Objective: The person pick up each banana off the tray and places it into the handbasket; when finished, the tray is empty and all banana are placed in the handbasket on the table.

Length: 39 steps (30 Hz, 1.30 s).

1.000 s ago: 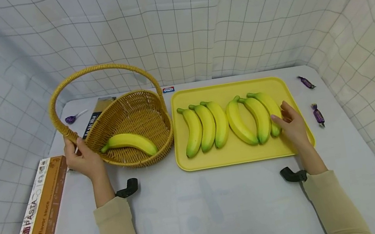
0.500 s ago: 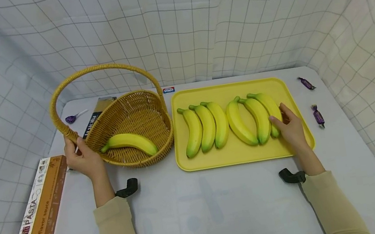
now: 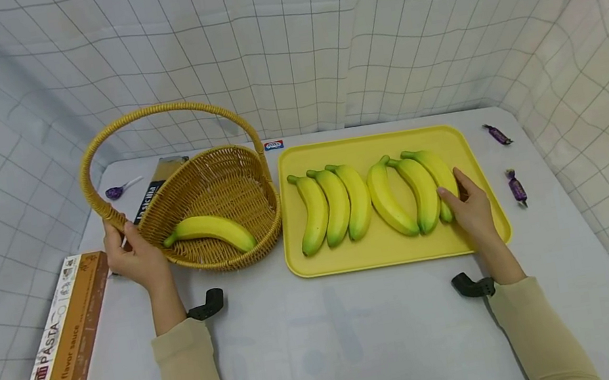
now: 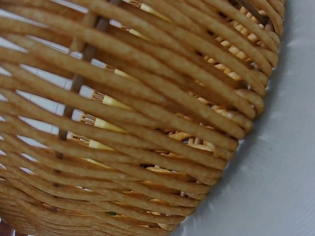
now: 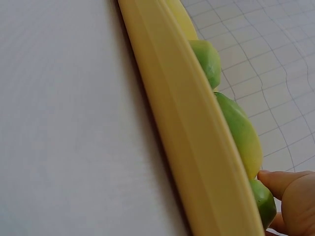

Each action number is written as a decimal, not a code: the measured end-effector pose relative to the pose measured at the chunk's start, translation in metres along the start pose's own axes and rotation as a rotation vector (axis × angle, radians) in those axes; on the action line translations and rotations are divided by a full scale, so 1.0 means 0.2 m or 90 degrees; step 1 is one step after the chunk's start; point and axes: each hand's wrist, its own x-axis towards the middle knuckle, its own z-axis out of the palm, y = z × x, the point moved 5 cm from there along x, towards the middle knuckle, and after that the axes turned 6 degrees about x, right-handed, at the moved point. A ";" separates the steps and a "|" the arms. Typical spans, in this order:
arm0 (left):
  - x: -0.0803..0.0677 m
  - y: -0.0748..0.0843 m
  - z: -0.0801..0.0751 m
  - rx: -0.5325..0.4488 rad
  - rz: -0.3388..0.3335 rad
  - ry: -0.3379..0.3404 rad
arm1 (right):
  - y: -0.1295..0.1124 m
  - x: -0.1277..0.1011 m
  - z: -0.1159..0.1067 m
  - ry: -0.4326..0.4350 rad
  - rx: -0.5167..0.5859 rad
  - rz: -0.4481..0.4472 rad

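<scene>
My left hand [image 3: 137, 256] grips the wicker basket [image 3: 224, 176] at the left foot of its tall handle. One yellow banana [image 3: 209, 230] with a green stem lies inside it. Woven basket wall [image 4: 147, 108] fills most of the left wrist view. On the yellow tray [image 3: 398, 251] several bananas lie side by side in two groups. My right hand [image 3: 475, 208] pinches the rightmost banana [image 3: 433, 166], thumb on its left side and fingers to its right. In the right wrist view, that banana's green end [image 5: 263, 204] shows between thumb and fingers, above the tray rim [image 5: 192, 118].
A long pasta box [image 3: 60, 348] lies left of the basket. A dark package [image 3: 159, 180] and a purple lollipop [image 3: 115, 193] are behind it. Two purple wrapped candies, an upper candy [image 3: 498, 134] and a lower candy [image 3: 516, 187], lie right of the tray. A small red-blue packet [image 3: 273, 146] sits at the back edge.
My right hand has moved slightly left and its thumb and fingers have closed on the rightmost banana. The left hand and basket stay in place.
</scene>
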 end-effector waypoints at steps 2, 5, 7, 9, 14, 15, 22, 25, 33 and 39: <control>0.00 0.00 0.00 -0.001 0.006 0.001 | 0.00 0.00 0.00 0.006 -0.002 0.003; 0.00 0.01 0.00 -0.003 0.009 0.006 | 0.01 0.00 -0.01 0.023 -0.007 0.011; 0.00 0.00 0.00 -0.002 0.005 0.005 | 0.01 0.01 -0.02 0.042 -0.007 0.019; 0.00 0.00 0.00 -0.005 -0.003 0.005 | 0.02 0.01 -0.03 0.062 -0.004 0.027; 0.00 0.00 0.00 -0.006 -0.014 0.003 | 0.02 0.01 -0.04 0.096 0.018 0.032; 0.00 0.00 0.00 -0.005 -0.013 0.002 | 0.02 0.01 -0.04 0.099 0.022 0.030; 0.00 -0.01 0.01 -0.001 -0.014 0.004 | 0.01 0.01 -0.04 0.109 0.029 0.034; 0.00 -0.01 0.01 0.001 -0.015 0.005 | 0.01 0.01 -0.04 0.111 0.027 0.036; 0.01 -0.01 0.00 -0.004 -0.006 0.003 | 0.00 0.00 -0.05 0.121 0.032 0.054; 0.00 -0.01 0.00 -0.002 0.003 0.009 | -0.02 -0.02 -0.07 0.118 0.042 0.090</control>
